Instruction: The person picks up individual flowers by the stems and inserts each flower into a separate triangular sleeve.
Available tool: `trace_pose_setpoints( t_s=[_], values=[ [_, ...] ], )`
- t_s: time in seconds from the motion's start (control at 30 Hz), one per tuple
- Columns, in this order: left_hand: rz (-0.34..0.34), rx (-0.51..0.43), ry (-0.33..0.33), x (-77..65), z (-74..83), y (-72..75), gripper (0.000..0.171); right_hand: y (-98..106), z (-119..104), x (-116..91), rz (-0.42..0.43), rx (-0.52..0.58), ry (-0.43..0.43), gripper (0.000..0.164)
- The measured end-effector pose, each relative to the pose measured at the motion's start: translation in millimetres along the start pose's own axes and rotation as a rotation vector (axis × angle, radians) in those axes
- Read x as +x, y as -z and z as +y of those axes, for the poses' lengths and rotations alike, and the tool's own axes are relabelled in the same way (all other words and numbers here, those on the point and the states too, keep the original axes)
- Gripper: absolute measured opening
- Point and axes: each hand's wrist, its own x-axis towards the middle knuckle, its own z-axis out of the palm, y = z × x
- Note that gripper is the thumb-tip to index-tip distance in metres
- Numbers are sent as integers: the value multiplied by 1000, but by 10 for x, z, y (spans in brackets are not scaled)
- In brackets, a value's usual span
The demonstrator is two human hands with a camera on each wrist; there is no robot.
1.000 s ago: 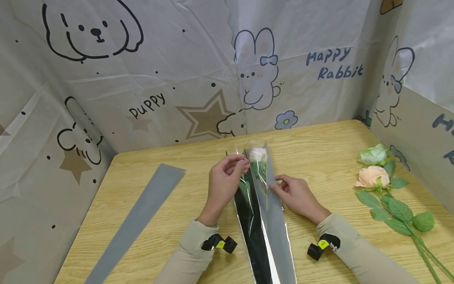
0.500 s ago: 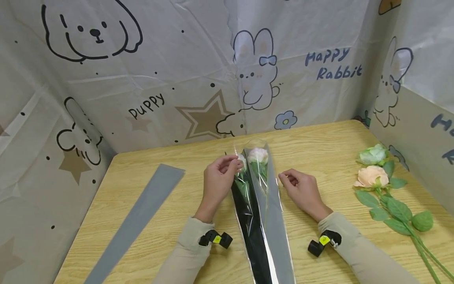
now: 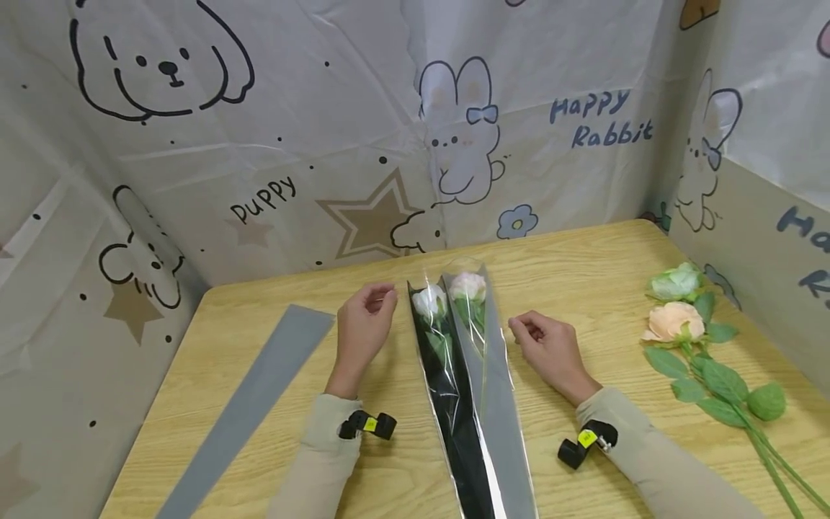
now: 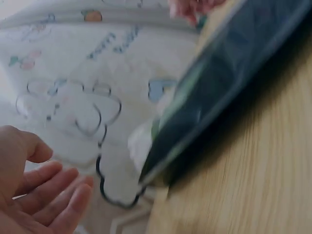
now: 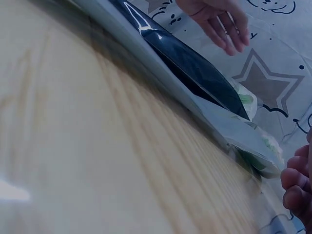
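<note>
Two wrapped flowers lie side by side at the middle of the table in the head view. A white flower [image 3: 429,303] sits in a black sleeve [image 3: 452,407] with a clear front. Beside it on the right, a pale pink flower [image 3: 468,287] shows through the clear front of a grey sleeve [image 3: 502,425]. My left hand [image 3: 363,324] is raised left of the black sleeve, apart from it, fingers loosely bent and holding nothing. Just right of the grey sleeve is my right hand [image 3: 550,353], its fingers loosely curled with nothing in them. A gap separates it from the sleeve.
Another grey sleeve [image 3: 249,407], flat, lies slantwise on the left of the wooden table [image 3: 583,270]. On the right lie a peach rose [image 3: 674,322] and a pale green flower [image 3: 676,281] with long leafy stems. A printed cloth [image 3: 363,94] hangs behind the table.
My left hand has moved left, away from the wrapped flowers, leaving the white flower in view. My right hand has let go of the grey sleeve's edge and drawn slightly right.
</note>
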Motion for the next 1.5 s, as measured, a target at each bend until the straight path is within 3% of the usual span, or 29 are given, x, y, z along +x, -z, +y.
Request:
trace_pose_setpoints(
  t_s=[0.23, 0.43, 0.8, 1.03, 1.1, 1.3, 1.5],
  values=[
    [68, 149, 54, 104, -349, 299, 30, -8, -17, -11, -20, 50, -9, 16],
    [110, 211, 104, 149, -588, 477, 35, -12, -14, -6, -19, 53, -9, 17],
    [149, 212, 174, 155, -883, 577, 38, -1, 0, -18, -30, 54, -45, 17],
    [323, 113, 116, 162, -985, 644, 30, 2, -19, -10, -48, 62, -57, 19],
    [346, 127, 112, 158, -1015, 662, 29, 1, -13, -11, -48, 61, -56, 19],
    [316, 146, 147, 152, -1104, 710, 34, 4, -18, -14, -49, 62, -58, 18],
    [280, 143, 230, 147, -1170, 745, 42, 1, -17, -12, -53, 65, -50, 17]
  ],
)
